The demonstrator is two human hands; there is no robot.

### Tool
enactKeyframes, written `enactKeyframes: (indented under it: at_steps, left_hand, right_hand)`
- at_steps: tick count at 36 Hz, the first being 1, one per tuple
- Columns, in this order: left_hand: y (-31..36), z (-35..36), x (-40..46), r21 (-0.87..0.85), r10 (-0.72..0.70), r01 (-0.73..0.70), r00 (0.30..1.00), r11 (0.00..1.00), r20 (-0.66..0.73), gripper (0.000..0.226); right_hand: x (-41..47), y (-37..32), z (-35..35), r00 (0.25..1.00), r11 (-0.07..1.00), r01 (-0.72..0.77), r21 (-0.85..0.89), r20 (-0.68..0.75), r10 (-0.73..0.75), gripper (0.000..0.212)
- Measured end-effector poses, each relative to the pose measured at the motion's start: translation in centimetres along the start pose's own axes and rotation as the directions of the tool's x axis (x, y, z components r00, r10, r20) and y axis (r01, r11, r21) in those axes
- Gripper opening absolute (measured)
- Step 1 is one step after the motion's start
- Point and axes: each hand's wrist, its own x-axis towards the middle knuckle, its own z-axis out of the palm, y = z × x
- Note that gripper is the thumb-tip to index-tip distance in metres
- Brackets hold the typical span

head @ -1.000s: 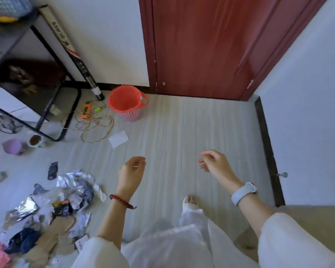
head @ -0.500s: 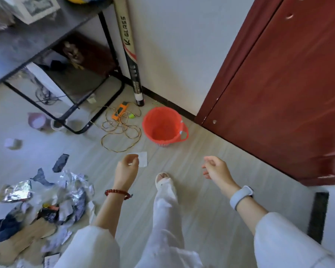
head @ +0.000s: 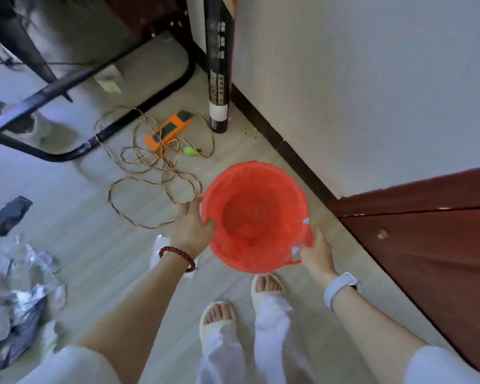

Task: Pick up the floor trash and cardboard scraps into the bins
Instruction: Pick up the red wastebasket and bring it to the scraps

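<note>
Hands grip bin [head: 254, 214]: left hand [head: 190, 230] pinches rim at nine o'clock, right hand [head: 315, 252] holds handle at four; lift level.

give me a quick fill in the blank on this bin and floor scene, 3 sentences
1. The left hand grips the rim of the ____ bin.
2. The right hand wears a watch; the left wrist wears a beaded ____.
3. A tangled cord lies beside an ____ device on the floor.

Missing words: red; bracelet; orange
</note>
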Motion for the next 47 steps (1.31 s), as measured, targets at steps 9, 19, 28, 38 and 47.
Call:
enactKeyframes:
  at_steps: [9, 19, 28, 38, 47]
  left_hand:
    - [-3.0, 6.7, 10.2, -0.128, -0.077, 0.083, 0.995, 0.988, 0.056, 0.073]
    - [-5.8, 1.2, 1.1, -0.192, -0.377, 0.339, 0.899, 0.921, -0.224, 0.024]
    - [-10.0, -8.4, -14.3, -0.392, -0.565, 0.442, 0.770, 0.807, -0.295, 0.026]
    - [-17.6, -14.2, -33.9, -0.716, -0.847, 0.502, 0.473, 0.486, -0.243, 0.020]
    - [-29.5, -19.5, -49.3, -0.877, -0.923, 0.391, 0.362, 0.279, -0.133, 0.016]
  right_hand:
    - [10.0, 1.8, 5.4, 0.992, 0.998, -0.068, 0.001, -0.103, 0.068, 0.059]
    - [4.7, -4.1, 4.2, 0.988, 0.945, 0.154, -0.289, 0.017, -0.155, 0.042]
    - [-6.5, -12.9, 6.6, 0.860, 0.795, 0.488, -0.360, 0.353, -0.368, 0.026]
    - [-25.9, -17.9, 13.9, 0.693, 0.604, 0.696, -0.388, 0.584, -0.422, 0.018]
    - [-47.0, -15.6, 23.6, 0.563, 0.481, 0.809, -0.338, 0.682, -0.466, 0.031]
